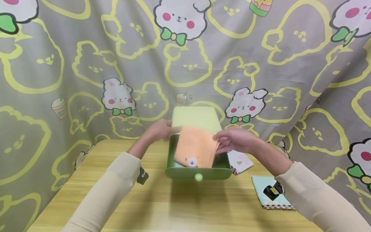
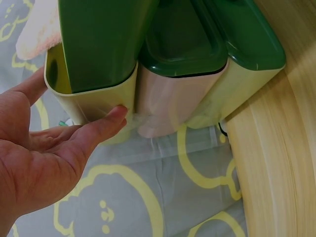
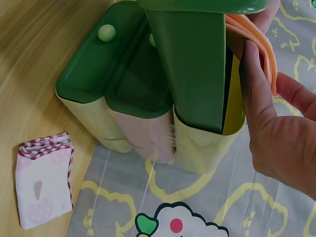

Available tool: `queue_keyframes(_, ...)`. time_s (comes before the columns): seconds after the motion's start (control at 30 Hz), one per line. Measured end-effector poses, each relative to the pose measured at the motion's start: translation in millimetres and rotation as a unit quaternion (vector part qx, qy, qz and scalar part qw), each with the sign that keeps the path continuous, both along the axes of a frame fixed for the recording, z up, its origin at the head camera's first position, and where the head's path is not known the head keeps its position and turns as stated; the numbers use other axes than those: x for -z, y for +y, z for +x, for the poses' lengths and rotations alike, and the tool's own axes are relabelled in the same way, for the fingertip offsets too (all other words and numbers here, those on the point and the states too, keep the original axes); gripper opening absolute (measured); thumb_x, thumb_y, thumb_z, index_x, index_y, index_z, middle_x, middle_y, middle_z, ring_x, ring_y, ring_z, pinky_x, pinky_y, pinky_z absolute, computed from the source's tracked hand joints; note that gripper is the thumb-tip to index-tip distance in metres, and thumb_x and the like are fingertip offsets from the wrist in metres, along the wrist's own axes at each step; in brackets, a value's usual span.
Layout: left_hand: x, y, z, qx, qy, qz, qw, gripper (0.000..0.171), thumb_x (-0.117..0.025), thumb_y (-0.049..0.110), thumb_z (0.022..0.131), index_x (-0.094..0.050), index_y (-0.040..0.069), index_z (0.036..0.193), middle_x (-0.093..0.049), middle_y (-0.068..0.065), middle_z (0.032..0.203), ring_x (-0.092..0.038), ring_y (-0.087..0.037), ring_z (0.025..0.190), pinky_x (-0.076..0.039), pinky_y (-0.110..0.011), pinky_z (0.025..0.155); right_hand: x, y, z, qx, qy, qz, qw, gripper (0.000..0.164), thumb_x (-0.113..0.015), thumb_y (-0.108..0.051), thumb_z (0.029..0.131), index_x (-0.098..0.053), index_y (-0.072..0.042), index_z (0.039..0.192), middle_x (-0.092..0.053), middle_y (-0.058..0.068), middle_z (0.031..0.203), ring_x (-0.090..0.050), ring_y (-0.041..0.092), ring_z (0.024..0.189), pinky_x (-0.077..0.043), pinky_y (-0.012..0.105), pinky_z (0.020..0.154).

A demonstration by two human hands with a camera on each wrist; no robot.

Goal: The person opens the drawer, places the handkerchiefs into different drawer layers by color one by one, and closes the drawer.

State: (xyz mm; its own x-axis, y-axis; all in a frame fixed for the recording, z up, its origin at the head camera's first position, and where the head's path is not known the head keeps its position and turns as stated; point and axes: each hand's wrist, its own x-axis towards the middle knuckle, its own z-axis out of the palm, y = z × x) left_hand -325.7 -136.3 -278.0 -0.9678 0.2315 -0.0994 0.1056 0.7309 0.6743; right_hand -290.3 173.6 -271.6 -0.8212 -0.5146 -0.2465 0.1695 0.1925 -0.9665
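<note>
1. Reaching in from either side of the open green drawer, both arms angle inward; the right hand pinches the right edge of an orange cloth, while the left hand, fingers extended, touches the yellow case behind the drawer.
2. The orange cloth slants over the drawer's opening, long axis front to back, printed end toward the drawer's knob.
3. Its underside is hidden; a sleeve overlaps the mint cloth right of the drawer.

I view a patterned curtain behind a wooden table bearing a white cloth and a pale-blue cloth, both folded.
</note>
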Motion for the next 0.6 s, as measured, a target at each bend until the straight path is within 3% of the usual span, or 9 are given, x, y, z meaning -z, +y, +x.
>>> queue_keyframes(0.17,0.2,0.0,1.0,0.000,0.005,0.000,1.0000,0.072,-0.063,0.065,0.091,-0.057,0.018,0.145,-0.071,-0.010,0.113,-0.066,-0.026,0.099,-0.054,-0.044,0.090,-0.1,3.5,-2.1,0.002,0.003,0.015,1.000,0.015,-0.057,-0.006,0.098,-0.067,-0.001,0.088,-0.074,0.010,0.087,-0.075,0.021,0.084,-0.061,0.040,0.086)
queue_keyframes(0.47,-0.4,-0.3,3.6,0.005,0.011,-0.004,0.9999,0.072,-0.062,0.066,0.091,-0.059,0.016,0.142,-0.071,-0.011,0.115,-0.066,-0.027,0.099,-0.054,-0.045,0.091,2.4,1.8,0.1,-0.003,0.004,0.044,0.999,0.011,-0.065,-0.008,0.093,-0.066,0.003,0.091,-0.075,0.014,0.091,-0.076,0.025,0.083,-0.061,0.043,0.086)
queue_keyframes(0.6,0.1,-0.8,2.9,0.007,0.012,-0.003,0.9999,0.071,-0.062,0.065,0.092,-0.060,0.015,0.142,-0.071,-0.012,0.117,-0.067,-0.027,0.100,-0.053,-0.048,0.093,5.5,-1.0,2.5,0.004,0.006,0.040,0.999,0.010,-0.065,-0.007,0.093,-0.065,0.002,0.088,-0.071,0.010,0.081,-0.075,0.025,0.083,-0.060,0.045,0.089)
